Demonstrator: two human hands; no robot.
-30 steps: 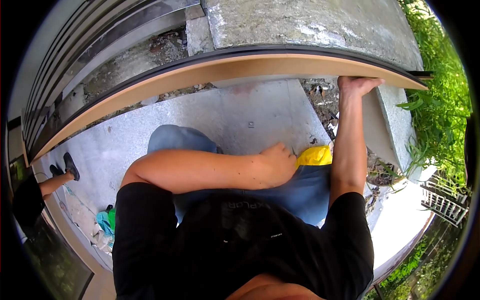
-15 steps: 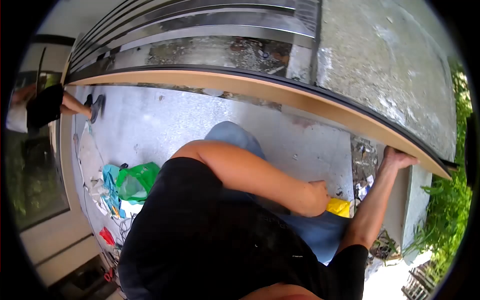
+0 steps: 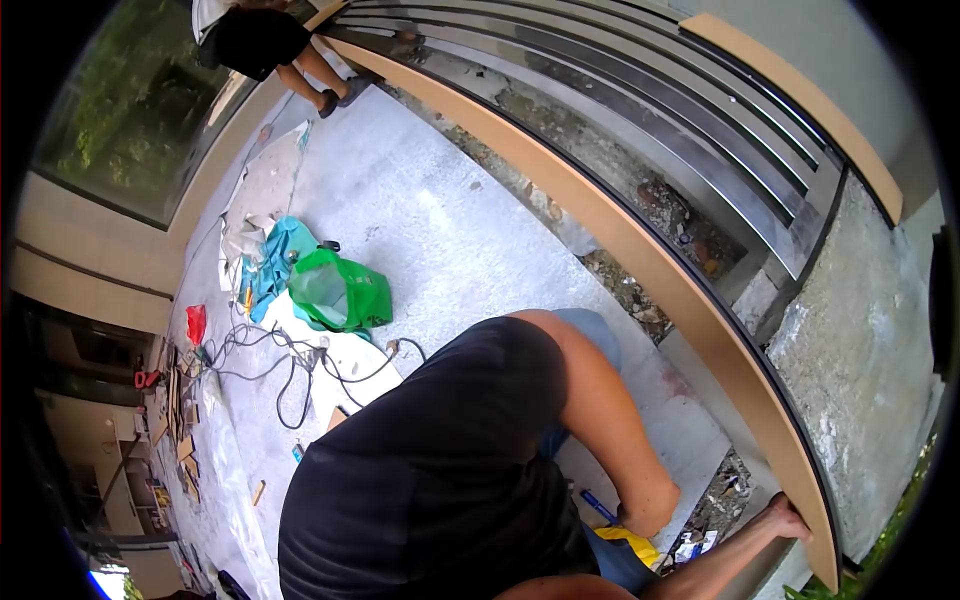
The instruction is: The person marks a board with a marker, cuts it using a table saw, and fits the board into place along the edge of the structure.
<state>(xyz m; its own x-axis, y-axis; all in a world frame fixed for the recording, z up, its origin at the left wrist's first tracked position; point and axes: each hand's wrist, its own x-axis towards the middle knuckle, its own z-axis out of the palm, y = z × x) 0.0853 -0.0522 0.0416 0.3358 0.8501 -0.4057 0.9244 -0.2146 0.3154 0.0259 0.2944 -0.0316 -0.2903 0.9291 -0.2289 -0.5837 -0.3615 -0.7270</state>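
My right hand [image 3: 785, 520] grips the near end of a long tan board [image 3: 600, 215] with a dark edge strip, its fingers curled round the inner edge. The board runs up and left beside the concrete ledge and metal rails. My left hand [image 3: 650, 508] is low between my legs and the board, bent downward, with its fingers mostly hidden. Close by lie a yellow bag-like item [image 3: 632, 546] and a blue pen-shaped object [image 3: 598, 506]. I cannot make out whether my left hand holds anything.
At the board's far end stands another person [image 3: 262, 45]. A green bag [image 3: 345, 292], teal cloth [image 3: 275, 262] and tangled cables [image 3: 290, 365] lie on the grey floor. Metal rails [image 3: 640, 120] and a concrete ledge [image 3: 850, 370] border the right side. Wood offcuts [image 3: 183, 450] lie at left.
My view has swung left, showing more floor and the rails' far side. My right hand still grips the board's end. The blue object beside my left hand has come into view.
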